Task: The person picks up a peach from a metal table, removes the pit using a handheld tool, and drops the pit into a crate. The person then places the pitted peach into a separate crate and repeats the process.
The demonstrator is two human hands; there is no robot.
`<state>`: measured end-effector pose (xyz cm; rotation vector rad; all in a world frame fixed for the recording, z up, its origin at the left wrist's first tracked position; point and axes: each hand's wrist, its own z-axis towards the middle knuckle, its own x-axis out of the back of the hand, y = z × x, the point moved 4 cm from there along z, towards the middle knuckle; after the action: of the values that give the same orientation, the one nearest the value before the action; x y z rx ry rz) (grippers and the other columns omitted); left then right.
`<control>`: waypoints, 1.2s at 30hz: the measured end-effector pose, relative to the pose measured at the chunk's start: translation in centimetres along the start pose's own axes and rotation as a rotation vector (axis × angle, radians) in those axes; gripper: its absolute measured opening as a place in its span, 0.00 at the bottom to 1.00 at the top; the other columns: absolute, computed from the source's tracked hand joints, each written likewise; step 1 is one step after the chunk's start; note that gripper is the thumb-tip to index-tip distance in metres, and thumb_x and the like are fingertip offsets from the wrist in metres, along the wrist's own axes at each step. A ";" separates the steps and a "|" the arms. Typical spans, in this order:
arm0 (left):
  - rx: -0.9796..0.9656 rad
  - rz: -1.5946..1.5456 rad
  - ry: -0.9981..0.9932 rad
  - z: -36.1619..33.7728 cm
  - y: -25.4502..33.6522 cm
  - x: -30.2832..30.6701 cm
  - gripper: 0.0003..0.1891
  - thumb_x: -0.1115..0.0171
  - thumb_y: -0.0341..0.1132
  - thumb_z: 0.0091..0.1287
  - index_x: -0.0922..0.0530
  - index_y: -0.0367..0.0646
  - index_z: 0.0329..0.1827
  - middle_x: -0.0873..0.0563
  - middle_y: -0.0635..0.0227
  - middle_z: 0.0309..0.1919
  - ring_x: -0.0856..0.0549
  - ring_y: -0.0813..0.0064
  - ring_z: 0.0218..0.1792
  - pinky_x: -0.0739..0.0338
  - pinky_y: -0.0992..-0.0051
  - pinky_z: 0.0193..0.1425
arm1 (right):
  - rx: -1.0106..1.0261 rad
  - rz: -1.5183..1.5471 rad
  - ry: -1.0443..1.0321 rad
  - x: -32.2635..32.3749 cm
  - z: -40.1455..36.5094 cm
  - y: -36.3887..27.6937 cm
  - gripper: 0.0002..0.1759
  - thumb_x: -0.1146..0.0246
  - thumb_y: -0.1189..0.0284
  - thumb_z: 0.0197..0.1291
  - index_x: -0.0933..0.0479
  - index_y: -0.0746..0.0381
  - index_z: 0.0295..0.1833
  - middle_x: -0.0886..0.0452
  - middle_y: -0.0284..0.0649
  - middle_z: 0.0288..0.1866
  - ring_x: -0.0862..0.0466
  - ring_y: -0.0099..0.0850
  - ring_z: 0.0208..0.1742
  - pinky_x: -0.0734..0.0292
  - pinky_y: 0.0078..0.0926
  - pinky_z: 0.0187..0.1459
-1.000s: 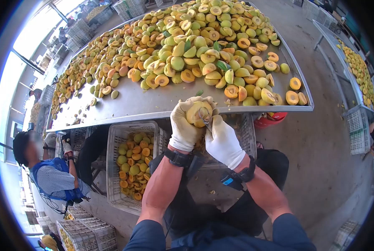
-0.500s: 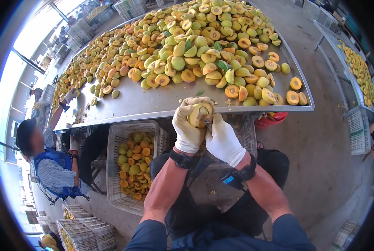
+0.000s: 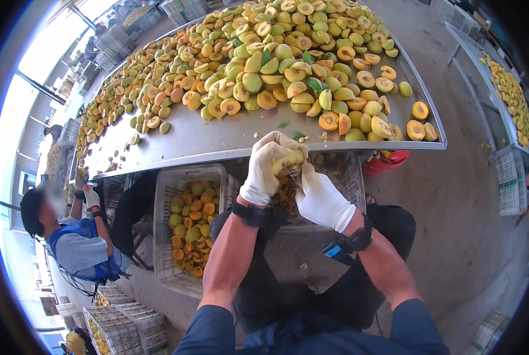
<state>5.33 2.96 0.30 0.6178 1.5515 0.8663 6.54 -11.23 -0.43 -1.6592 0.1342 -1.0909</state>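
Observation:
White-gloved, my left hand (image 3: 264,170) is closed around a yellow peach half (image 3: 289,161) just off the near edge of the metal table. My right hand (image 3: 323,200), gloved too, grips a small metal pitting tool (image 3: 297,179), its tip at the cut face of the fruit. Fingers and glove hide much of the tool and part of the fruit. Beyond my hands, a large heap of halved peaches (image 3: 252,81) covers much of the table (image 3: 217,144). A few small pits or scraps lie near the table's edge.
Left of my knees stands a crate (image 3: 159,225) of peach halves; another crate (image 3: 353,183) with scraps sits under the table edge. A red bucket (image 3: 385,163) is to the right. A co-worker (image 3: 81,236) works at the left. Stacked crates (image 3: 125,325) stand lower left.
My left hand has tilted the peach half, so its cut face now points lower toward the tool. The co-worker's hand has come back from the table to meet the other hand.

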 end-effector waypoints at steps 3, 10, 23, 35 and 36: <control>-0.126 0.487 -0.262 0.5 0.2 0.2 0.06 0.41 0.27 0.58 0.23 0.36 0.36 0.16 0.55 0.38 0.13 0.62 0.44 0.17 0.70 0.47 | -0.022 0.037 -0.098 -1.1 -0.2 1.6 0.19 0.39 0.76 0.58 0.34 0.72 0.52 0.19 0.65 0.36 0.19 0.63 0.44 0.23 0.51 0.43; 0.118 0.310 0.190 -0.7 -0.9 -0.1 0.09 0.35 0.29 0.63 0.18 0.31 0.41 0.12 0.60 0.36 0.14 0.75 0.35 0.19 0.77 0.41 | -0.110 0.044 -0.064 -1.3 -0.1 1.2 0.17 0.40 0.75 0.60 0.33 0.72 0.51 0.19 0.66 0.37 0.20 0.64 0.46 0.23 0.51 0.46; 0.041 0.168 -0.027 0.4 1.2 -0.1 0.12 0.35 0.34 0.60 0.18 0.30 0.36 0.13 0.49 0.33 0.13 0.62 0.30 0.13 0.66 0.38 | -0.203 0.771 -0.412 0.1 0.2 -2.0 0.07 0.42 0.77 0.61 0.29 0.64 0.45 0.27 0.33 0.26 0.29 0.23 0.18 0.33 0.24 0.20; -0.214 0.341 0.159 -0.8 0.6 -1.2 0.19 0.31 0.40 0.68 0.19 0.32 0.50 0.11 0.58 0.39 0.13 0.74 0.35 0.15 0.75 0.42 | -0.449 1.421 -0.632 0.1 -0.6 -1.3 0.04 0.43 0.73 0.69 0.31 0.60 0.44 0.34 0.27 0.24 0.38 0.12 0.15 0.43 0.14 0.14; -0.211 0.341 0.159 -0.8 0.3 -0.9 0.19 0.31 0.40 0.68 0.19 0.32 0.50 0.11 0.58 0.39 0.13 0.74 0.35 0.15 0.75 0.42 | -0.403 1.122 -0.495 0.1 -0.4 -1.6 0.05 0.42 0.72 0.69 0.31 0.60 0.44 0.33 0.27 0.24 0.37 0.13 0.15 0.41 0.15 0.14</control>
<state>4.71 2.26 1.12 0.6830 1.4913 1.3470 5.64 -10.90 0.89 -1.7401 0.8774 0.2107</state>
